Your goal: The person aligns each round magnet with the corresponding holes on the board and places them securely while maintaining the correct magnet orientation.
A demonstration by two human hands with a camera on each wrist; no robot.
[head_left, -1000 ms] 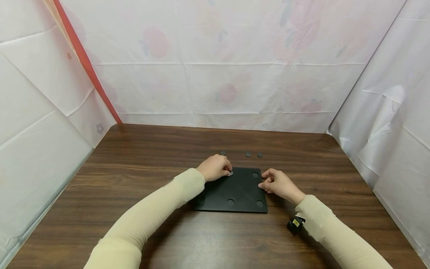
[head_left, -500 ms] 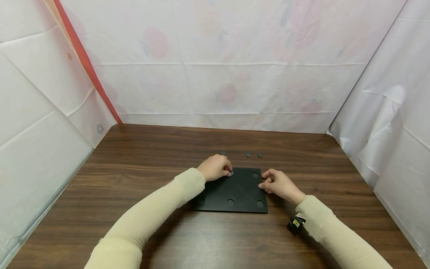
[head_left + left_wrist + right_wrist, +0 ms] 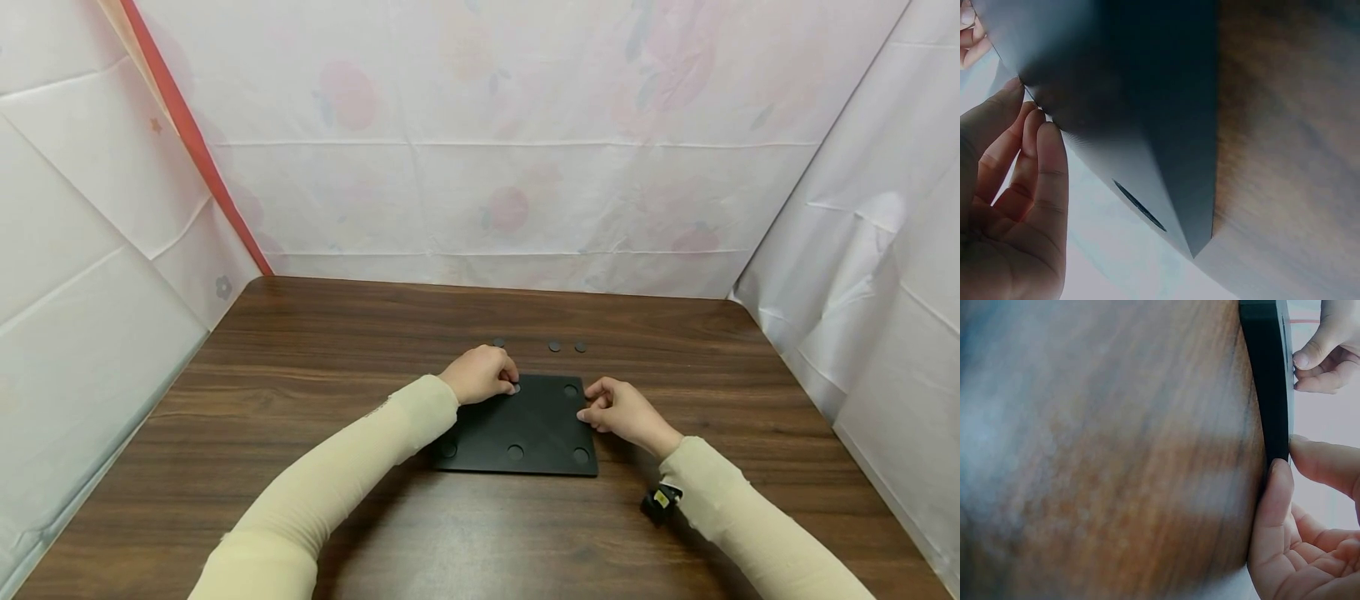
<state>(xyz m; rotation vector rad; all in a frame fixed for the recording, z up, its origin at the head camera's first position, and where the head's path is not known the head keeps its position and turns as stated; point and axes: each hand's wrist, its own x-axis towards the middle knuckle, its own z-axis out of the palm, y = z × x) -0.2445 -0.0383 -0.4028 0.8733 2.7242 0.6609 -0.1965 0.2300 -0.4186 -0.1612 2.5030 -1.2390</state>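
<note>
In the head view a black rectangular board (image 3: 551,425) with round recesses lies flat on the table. My left hand (image 3: 480,375) reaches over its far left part. Its thumb and fingertips come together at the board's top face, around a small dark disc that they almost wholly hide; in the left wrist view the left hand (image 3: 1019,181) shows only a thin dark line between the tips. My right hand (image 3: 618,411) holds the board's right edge. In the right wrist view the right hand (image 3: 1300,531) has its thumb on the top face and its index finger against the side.
Three small dark discs, a left one (image 3: 498,342), a middle one (image 3: 554,346) and a right one (image 3: 580,347), lie on the brown wooden table (image 3: 315,333) beyond the board. Pale patterned sheets (image 3: 450,167) hang behind the table and along both sides.
Both hands keep their places and the board stays still. The fingers of my left hand shift only very slightly at the far part of the board.
</note>
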